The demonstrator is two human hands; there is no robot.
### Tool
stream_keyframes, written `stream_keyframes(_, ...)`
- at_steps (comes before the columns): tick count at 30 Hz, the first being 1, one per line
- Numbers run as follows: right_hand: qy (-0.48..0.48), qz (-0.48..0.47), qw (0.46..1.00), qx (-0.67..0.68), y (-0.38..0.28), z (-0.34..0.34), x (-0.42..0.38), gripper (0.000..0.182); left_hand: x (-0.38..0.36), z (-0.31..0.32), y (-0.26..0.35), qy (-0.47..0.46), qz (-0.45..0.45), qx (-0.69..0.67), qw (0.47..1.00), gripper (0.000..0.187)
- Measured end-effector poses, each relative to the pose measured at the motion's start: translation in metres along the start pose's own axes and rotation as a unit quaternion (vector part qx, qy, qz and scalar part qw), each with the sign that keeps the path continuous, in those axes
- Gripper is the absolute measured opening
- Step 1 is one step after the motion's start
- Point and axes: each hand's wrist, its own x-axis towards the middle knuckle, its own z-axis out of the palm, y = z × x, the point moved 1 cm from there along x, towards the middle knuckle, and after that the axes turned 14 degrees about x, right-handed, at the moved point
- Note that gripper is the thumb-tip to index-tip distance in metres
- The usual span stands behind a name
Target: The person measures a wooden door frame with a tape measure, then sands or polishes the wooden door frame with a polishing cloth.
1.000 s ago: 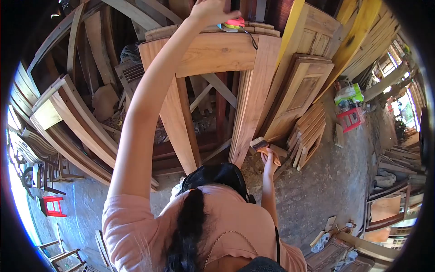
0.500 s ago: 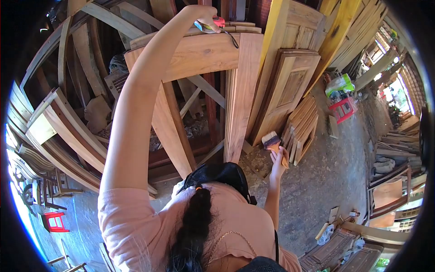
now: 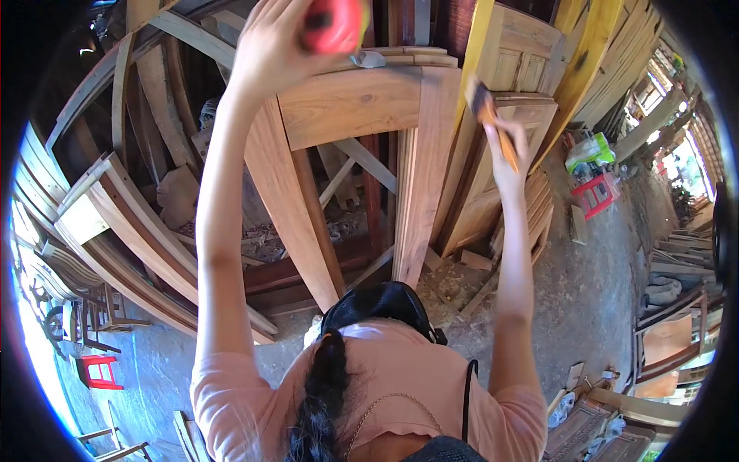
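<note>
My left hand (image 3: 269, 46) is raised at the top, around a red round tool (image 3: 332, 25) that looks like a tape measure, blurred by motion. It is above the upper left part of a wooden frame (image 3: 350, 108) standing upright. A small pale bluish item (image 3: 369, 59) lies at the frame's top edge. My right hand (image 3: 508, 150) holds a paintbrush (image 3: 504, 142) by its orange handle, bristles pointing up, in front of the wooden door panels (image 3: 500, 162) right of the frame.
Curved wooden pieces (image 3: 138, 231) stack up at the left. A red stool (image 3: 594, 194) with a green bag (image 3: 589, 152) on it stands at the right, another red stool (image 3: 100, 372) at the lower left. Carved panels (image 3: 573, 423) lie at the lower right.
My left hand has moved left and closer to the camera with the red tool, off the frame's top. My right hand has risen with the brush, from low beside the panels.
</note>
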Motion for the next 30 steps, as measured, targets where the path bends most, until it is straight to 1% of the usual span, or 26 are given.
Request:
stream_keyframes(2,-0.077,0.012,0.995,0.059,0.012,0.032,0.046,0.023,-0.03,-0.047,0.009,-0.052,-0.004,0.019,0.998,0.074)
stream_keyframes(3,-0.103,-0.033,0.992,0.064,0.019,0.051,0.067,0.024,-0.045,-0.065,0.012,-0.093,-0.024,0.018,0.995,0.074)
stream_keyframes(4,-0.131,-0.076,0.986,0.067,0.029,0.067,0.084,0.025,-0.056,-0.08,0.018,-0.087,-0.025,0.031,0.995,0.077)
stream_keyframes(5,-0.131,-0.077,0.986,0.071,0.042,0.08,0.1,0.025,-0.07,-0.09,0.015,-0.105,-0.031,0.048,0.993,0.078)
stream_keyframes(7,-0.276,0.058,0.959,-0.007,0.068,0.107,0.116,0.042,-0.094,-0.11,0.013,-0.149,-0.071,0.051,0.985,0.079)
stream_keyframes(8,-0.278,0.057,0.959,-0.003,0.073,0.114,0.117,0.042,-0.104,-0.118,0.011,-0.174,-0.085,0.051,0.98,0.08)
stream_keyframes(9,-0.313,-0.001,0.948,-0.06,0.078,0.119,0.115,0.054,-0.114,-0.126,0.011,-0.177,-0.087,0.055,0.979,0.08)
stream_keyframes(10,-0.345,-0.059,0.93,-0.115,0.082,0.123,0.114,0.067,-0.124,-0.132,0.01,-0.193,-0.111,0.058,0.973,0.08)
stream_keyframes(11,-0.379,-0.004,0.921,-0.093,0.088,0.126,0.115,0.091,-0.131,-0.136,0.008,-0.208,-0.135,0.062,0.967,0.081)
stream_keyframes(12,-0.384,-0.005,0.919,-0.09,0.092,0.125,0.116,0.091,-0.136,-0.139,0.007,-0.21,-0.139,0.064,0.966,0.081)
stream_keyframes(14,-0.387,-0.042,0.914,-0.113,0.097,0.122,0.114,0.097,-0.147,-0.144,0.008,-0.218,-0.162,0.074,0.96,0.081)
stream_keyframes(15,-0.399,-0.037,0.909,-0.116,0.097,0.119,0.114,0.103,-0.15,-0.144,0.01,-0.216,-0.169,0.066,0.959,0.083)
stream_keyframes(16,-0.402,-0.037,0.908,-0.113,0.097,0.117,0.11,0.103,-0.151,-0.142,0.014,-0.218,-0.172,0.068,0.958,0.083)
stream_keyframes(18,-0.347,-0.033,0.934,-0.076,0.085,0.108,0.095,0.105,-0.153,-0.137,0.023,-0.208,-0.182,0.048,0.96,0.082)
stream_keyframes(19,-0.332,-0.043,0.939,-0.075,0.073,0.094,0.085,0.1,-0.158,-0.134,0.028,-0.205,-0.193,0.044,0.959,0.08)
stream_keyframes(20,-0.31,-0.032,0.944,-0.105,0.058,0.077,0.07,0.094,-0.165,-0.13,0.033,-0.192,-0.192,0.033,0.962,0.08)
stream_keyframes(21,-0.289,-0.022,0.947,-0.138,0.042,0.061,0.053,0.089,-0.172,-0.126,0.04,-0.185,-0.215,0.012,0.959,0.081)
stream_keyframes(22,-0.235,-0.028,0.966,-0.105,0.028,0.049,0.031,0.072,-0.179,-0.121,0.049,-0.176,-0.239,-0.008,0.955,0.082)
stream_keyframes(23,-0.192,-0.041,0.98,0.014,0.02,0.041,0.01,0.053,-0.182,-0.113,0.058,-0.159,-0.253,-0.026,0.954,0.083)
stream_keyframes(24,-0.128,0.081,0.984,0.097,0.011,0.039,-0.021,0.035,-0.187,-0.105,0.069,-0.145,-0.267,-0.045,0.952,0.083)
stream_keyframes(25,-0.109,0.178,0.953,0.22,-0.022,0.044,-0.042,0.027,-0.192,-0.095,0.081,-0.133,-0.291,-0.076,0.945,0.085)
stream_keyframes(26,-0.139,0.22,0.923,0.283,-0.041,0.049,-0.062,0.031,-0.194,-0.087,0.093,-0.129,-0.29,-0.123,0.94,0.083)
stream_keyframes(27,-0.206,0.246,0.894,0.312,-0.055,0.058,-0.079,0.05,-0.193,-0.08,0.106,-0.127,-0.282,-0.137,0.941,0.082)
stream_keyframes(28,-0.248,0.256,0.869,0.343,-0.069,0.068,-0.095,0.07,-0.19,-0.074,0.118,-0.125,-0.271,-0.152,0.942,0.081)
stream_keyframes(29,-0.284,0.258,0.84,0.385,-0.081,0.077,-0.104,0.079,-0.189,-0.068,0.128,-0.137,-0.236,-0.156,0.95,0.079)
stream_keyframes(30,-0.307,0.251,0.828,0.396,-0.092,0.083,-0.109,0.084,-0.188,-0.063,0.139,-0.15,-0.2,-0.161,0.955,0.077)
